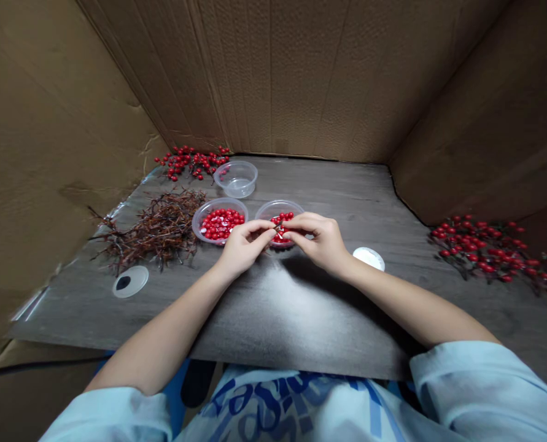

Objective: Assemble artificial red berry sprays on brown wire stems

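Observation:
My left hand (244, 244) and my right hand (319, 239) meet above the grey table (301, 307), fingers pinched together on a small brown berry stem (279, 231) with a red berry on it. They hover over the near rim of a clear plastic bowl (273, 210) holding a few red berries. To its left stands a second clear bowl (199, 220) filled with several red berries (220, 222).
A pile of bare brown twigs (156, 228) lies at left. An empty clear bowl (236, 178) sits behind, with red berry sprigs (193, 161) at the back left and more sprigs (489, 248) at right. Two lids (130, 281) (369, 258) lie flat. Cardboard walls (301, 73) surround the table.

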A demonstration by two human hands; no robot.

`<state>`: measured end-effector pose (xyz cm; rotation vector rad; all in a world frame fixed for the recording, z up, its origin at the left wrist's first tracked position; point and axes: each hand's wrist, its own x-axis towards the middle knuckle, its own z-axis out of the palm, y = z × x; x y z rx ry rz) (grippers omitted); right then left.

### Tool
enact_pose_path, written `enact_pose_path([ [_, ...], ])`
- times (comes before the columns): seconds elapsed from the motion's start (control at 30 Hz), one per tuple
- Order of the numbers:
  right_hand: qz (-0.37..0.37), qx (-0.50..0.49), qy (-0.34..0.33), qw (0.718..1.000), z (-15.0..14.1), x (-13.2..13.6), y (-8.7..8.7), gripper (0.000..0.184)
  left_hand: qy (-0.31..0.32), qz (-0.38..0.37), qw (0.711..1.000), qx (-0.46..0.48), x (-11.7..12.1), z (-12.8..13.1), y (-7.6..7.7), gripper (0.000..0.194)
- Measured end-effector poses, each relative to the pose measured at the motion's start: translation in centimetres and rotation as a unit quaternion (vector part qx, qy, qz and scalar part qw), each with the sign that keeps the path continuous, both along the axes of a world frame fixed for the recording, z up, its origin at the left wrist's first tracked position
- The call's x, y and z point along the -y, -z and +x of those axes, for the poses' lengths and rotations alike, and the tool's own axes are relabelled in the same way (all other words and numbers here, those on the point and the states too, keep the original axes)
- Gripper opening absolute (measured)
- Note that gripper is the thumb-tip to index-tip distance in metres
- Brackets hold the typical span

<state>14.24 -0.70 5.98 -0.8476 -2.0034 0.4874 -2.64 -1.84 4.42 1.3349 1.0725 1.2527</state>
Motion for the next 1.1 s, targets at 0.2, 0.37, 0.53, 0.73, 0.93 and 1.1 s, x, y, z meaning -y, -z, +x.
enact_pose_path([
  [0.2,0.003,-0.001,0.004,1.000,-0.1,0.0,0.1,0.013,0.001,0.008,1.000,-0.004,-0.1,-0.1,0.3,0.017],
  [0.37,-0.020,0.023,-0.022,0.999,-0.1,-0.4,-0.8,0.015,0.000,0.008,1.000,0.030,-0.3,-0.3,0.1,0.019],
  [0.53,-0.060,0.056,-0.052,0.995,0.0,-2.4,-2.5,0.039,-0.050,0.000,0.995,0.084,-0.9,-0.9,0.1,0.023],
  [0.73,0.005,0.329,-0.007,0.944,-0.7,-5.4,-3.4,0.030,-0.087,-0.014,0.990,0.112,-1.2,-1.1,0.4,0.025],
  [0.93,0.010,0.509,-0.030,0.860,-2.4,-7.0,-2.1,0.028,-0.091,0.009,0.989,0.118,-1.0,-1.1,0.2,0.023],
  [1.1,-0.006,0.536,-0.086,0.840,-3.6,-7.8,-0.8,0.027,-0.107,0.036,0.984,0.138,-0.9,-1.2,0.0,0.022],
])
